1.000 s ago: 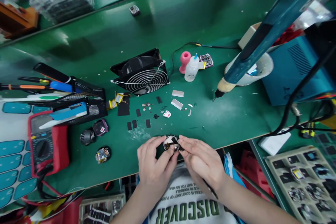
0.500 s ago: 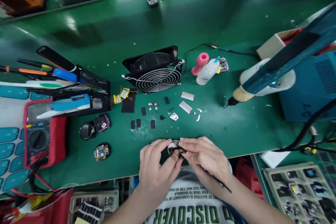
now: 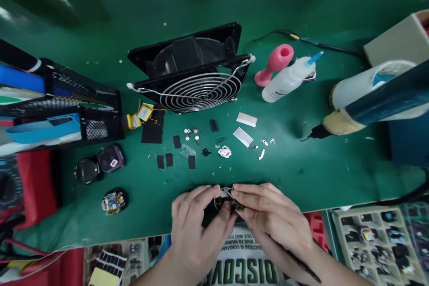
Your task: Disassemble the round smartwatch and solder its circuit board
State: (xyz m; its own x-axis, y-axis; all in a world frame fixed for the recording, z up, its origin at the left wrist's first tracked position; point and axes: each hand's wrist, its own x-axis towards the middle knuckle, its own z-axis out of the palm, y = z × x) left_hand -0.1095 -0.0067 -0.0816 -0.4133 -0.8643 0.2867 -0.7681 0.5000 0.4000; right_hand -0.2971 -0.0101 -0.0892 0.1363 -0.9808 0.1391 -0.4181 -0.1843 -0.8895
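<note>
At the front edge of the green bench, my left hand (image 3: 201, 221) grips a small round housing (image 3: 219, 199) with a pale rim between thumb and fingers. From the other side my right hand (image 3: 273, 214) is closed on a thin dark tool (image 3: 298, 264), whose shaft runs back under the palm; its tip is at the housing. My fingers hide much of the housing's inside. Just beyond lie a white piece with red marks (image 3: 224, 151), a small black part (image 3: 206, 152) and several black pads (image 3: 191, 162).
A fan (image 3: 201, 91) stands behind the small parts. A white bottle (image 3: 284, 81) and pink holder (image 3: 274, 65) are right of it. At right, a dark tool with a pointed tip (image 3: 355, 118) juts inward. Left are a mesh organizer (image 3: 97, 129) and round modules (image 3: 114, 201).
The view has moved closer to the bench, so its objects look larger and the upper shelf is out of sight. Both hands keep hold at the housing.
</note>
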